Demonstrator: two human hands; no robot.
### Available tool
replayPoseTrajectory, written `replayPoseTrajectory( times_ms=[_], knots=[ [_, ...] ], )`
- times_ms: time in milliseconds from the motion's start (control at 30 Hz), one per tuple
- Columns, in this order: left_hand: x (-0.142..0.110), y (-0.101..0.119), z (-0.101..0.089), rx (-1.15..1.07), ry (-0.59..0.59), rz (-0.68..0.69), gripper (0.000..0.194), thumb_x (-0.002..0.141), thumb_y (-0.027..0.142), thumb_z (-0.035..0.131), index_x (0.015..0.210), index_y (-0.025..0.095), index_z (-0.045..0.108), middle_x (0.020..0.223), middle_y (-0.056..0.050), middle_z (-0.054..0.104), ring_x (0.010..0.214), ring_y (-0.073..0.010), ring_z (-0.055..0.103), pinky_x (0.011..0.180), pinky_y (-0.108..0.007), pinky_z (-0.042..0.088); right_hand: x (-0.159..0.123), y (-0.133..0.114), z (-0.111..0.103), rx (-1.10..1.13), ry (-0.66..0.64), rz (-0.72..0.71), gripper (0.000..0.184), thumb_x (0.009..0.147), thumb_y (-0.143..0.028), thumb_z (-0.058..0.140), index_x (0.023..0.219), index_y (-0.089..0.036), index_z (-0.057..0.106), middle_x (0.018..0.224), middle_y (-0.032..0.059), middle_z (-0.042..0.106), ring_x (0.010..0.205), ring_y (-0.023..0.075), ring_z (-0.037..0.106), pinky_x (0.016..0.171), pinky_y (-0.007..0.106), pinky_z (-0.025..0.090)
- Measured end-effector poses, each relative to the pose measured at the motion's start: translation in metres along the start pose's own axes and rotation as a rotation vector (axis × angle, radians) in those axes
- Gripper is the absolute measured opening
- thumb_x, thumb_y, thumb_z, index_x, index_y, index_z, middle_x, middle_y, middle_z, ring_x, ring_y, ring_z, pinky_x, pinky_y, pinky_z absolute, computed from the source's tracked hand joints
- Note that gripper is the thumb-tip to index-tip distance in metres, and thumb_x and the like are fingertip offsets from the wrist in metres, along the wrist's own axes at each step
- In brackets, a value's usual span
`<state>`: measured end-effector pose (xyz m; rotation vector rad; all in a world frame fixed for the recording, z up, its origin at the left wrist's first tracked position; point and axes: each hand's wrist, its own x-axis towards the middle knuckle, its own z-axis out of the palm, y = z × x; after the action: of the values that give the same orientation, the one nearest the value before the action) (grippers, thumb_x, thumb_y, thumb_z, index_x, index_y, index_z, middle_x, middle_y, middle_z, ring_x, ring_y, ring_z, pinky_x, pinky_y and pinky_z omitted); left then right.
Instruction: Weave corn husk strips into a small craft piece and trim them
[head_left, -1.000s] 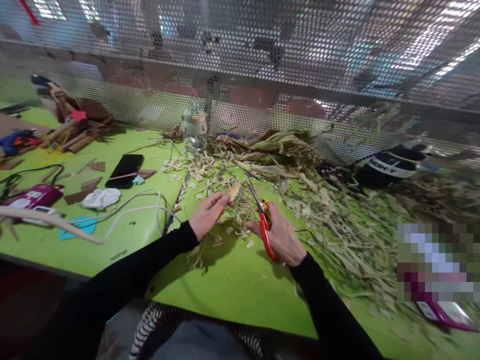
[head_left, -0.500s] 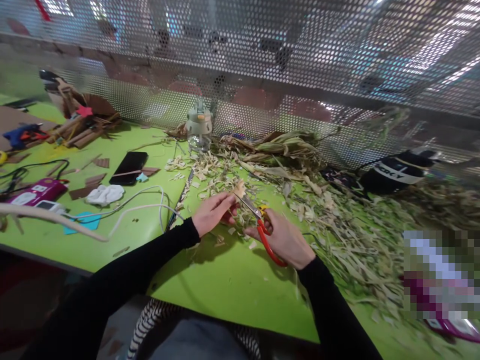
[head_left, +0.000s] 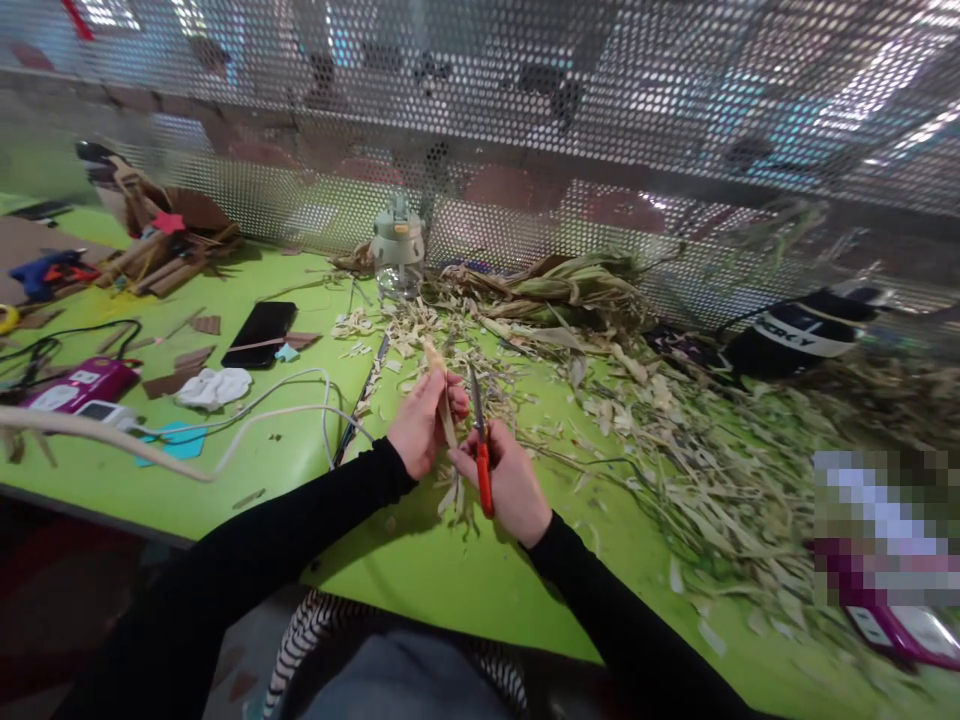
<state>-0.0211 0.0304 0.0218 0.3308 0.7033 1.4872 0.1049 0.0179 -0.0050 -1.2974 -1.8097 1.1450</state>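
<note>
Between the thumb and fingers of my left hand (head_left: 421, 420) is a strip of dried husk (head_left: 434, 356), its pale end sticking up past the thumb. Lower down, the strip passes between both hands. My right hand (head_left: 510, 482) is closed around the red handles of a pair of scissors (head_left: 484, 470), whose blades point up and away from me, just right of the strip. The thumb of that hand lies close to the strip's lower part; whether it pinches it I cannot tell. Cut husk scraps (head_left: 409, 330) litter the green table (head_left: 442, 590) around both hands.
Dried corn husks (head_left: 562, 285) lie along the perforated metal screen (head_left: 480, 140), beside a clear bottle (head_left: 400, 250). To the left are a phone (head_left: 259, 334), a purple power strip (head_left: 86, 385), white cables and a glue gun (head_left: 49, 275). Loose husk strips (head_left: 697, 480) cover the right side.
My right hand has moved left, turning the scissors from slanting across to nearly upright and away from the husk tip. The left hand has tilted, and the husk strip now shows more of its length.
</note>
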Motion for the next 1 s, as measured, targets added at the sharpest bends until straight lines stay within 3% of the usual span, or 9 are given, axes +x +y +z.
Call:
replayPoseTrajectory(
  times_ms=[133, 233, 300, 467, 567, 667, 800, 1000],
  knots=[
    [0.002, 0.017, 0.001, -0.044, -0.013, -0.143, 0.023, 0.095, 0.025, 0.039, 0.078, 0.014, 0.050, 0.061, 0.001, 0.054, 0.050, -0.0061, 0.052, 0.055, -0.018, 0.046, -0.002, -0.008, -0.003, -0.201, 0.040, -0.069, 0.022, 0.074, -0.029, 0.059, 0.076, -0.023, 0.038, 0.062, -0.0052, 0.050, 0.052, 0.0110, 0.043, 0.050, 0.024, 0.034],
    [-0.001, 0.026, 0.002, 0.022, -0.138, -0.205, 0.025, 0.094, 0.024, 0.041, 0.074, 0.013, 0.051, 0.054, 0.004, 0.044, 0.043, -0.0042, 0.041, 0.046, -0.015, 0.038, -0.004, -0.016, -0.001, -0.308, 0.033, -0.145, 0.019, 0.074, -0.026, 0.055, 0.073, -0.023, 0.036, 0.058, -0.0057, 0.047, 0.050, 0.0101, 0.040, 0.048, 0.023, 0.031],
    [-0.002, 0.027, 0.002, 0.112, -0.202, -0.146, 0.023, 0.092, 0.024, 0.047, 0.073, 0.013, 0.052, 0.053, 0.005, 0.039, 0.041, -0.0024, 0.033, 0.042, -0.013, 0.029, -0.004, -0.019, -0.004, -0.353, 0.000, -0.140, 0.019, 0.075, -0.029, 0.055, 0.073, -0.023, 0.036, 0.057, -0.0056, 0.046, 0.048, 0.0101, 0.038, 0.047, 0.023, 0.030],
    [-0.001, 0.027, -0.003, 0.416, -0.147, 0.054, 0.026, 0.087, 0.035, 0.055, 0.070, 0.015, 0.052, 0.056, 0.006, 0.037, 0.042, -0.0030, 0.025, 0.040, -0.016, 0.017, 0.001, -0.023, -0.035, -0.507, -0.001, 0.008, 0.038, 0.074, -0.055, 0.059, 0.077, -0.023, 0.039, 0.062, -0.0026, 0.046, 0.049, 0.0123, 0.037, 0.044, 0.025, 0.032],
    [0.001, 0.029, -0.007, 0.601, -0.171, 0.177, 0.030, 0.088, 0.040, 0.051, 0.068, 0.017, 0.052, 0.054, 0.005, 0.033, 0.046, -0.0061, 0.027, 0.044, -0.019, 0.019, 0.007, -0.023, -0.054, -0.624, 0.046, 0.018, 0.047, 0.073, -0.067, 0.054, 0.076, -0.023, 0.038, 0.064, -0.0009, 0.046, 0.051, 0.0136, 0.039, 0.046, 0.027, 0.034],
    [0.001, 0.031, -0.008, 0.800, -0.190, 0.303, 0.029, 0.088, 0.037, 0.050, 0.068, 0.017, 0.055, 0.057, 0.003, 0.037, 0.052, -0.0089, 0.032, 0.051, -0.022, 0.024, 0.011, -0.020, -0.062, -0.684, -0.034, -0.036, 0.049, 0.073, -0.070, 0.051, 0.074, -0.023, 0.038, 0.062, -0.0013, 0.046, 0.051, 0.0135, 0.039, 0.048, 0.028, 0.034],
    [0.001, 0.028, -0.010, 1.014, -0.257, 0.303, 0.027, 0.089, 0.032, 0.046, 0.072, 0.017, 0.060, 0.058, 0.002, 0.043, 0.054, -0.0111, 0.036, 0.054, -0.025, 0.025, 0.010, -0.019, -0.060, -0.695, -0.112, -0.040, 0.049, 0.074, -0.070, 0.051, 0.071, -0.023, 0.037, 0.061, -0.0016, 0.046, 0.050, 0.0127, 0.039, 0.047, 0.027, 0.033],
    [0.003, 0.024, -0.014, 1.121, -0.316, 0.232, 0.027, 0.090, 0.035, 0.044, 0.086, 0.019, 0.064, 0.054, 0.004, 0.037, 0.050, -0.0110, 0.033, 0.050, -0.025, 0.021, 0.008, -0.017, -0.065, -0.695, -0.162, -0.009, 0.050, 0.076, -0.072, 0.045, 0.069, -0.024, 0.036, 0.061, -0.0010, 0.047, 0.051, 0.0136, 0.040, 0.049, 0.027, 0.033]
  ],
)
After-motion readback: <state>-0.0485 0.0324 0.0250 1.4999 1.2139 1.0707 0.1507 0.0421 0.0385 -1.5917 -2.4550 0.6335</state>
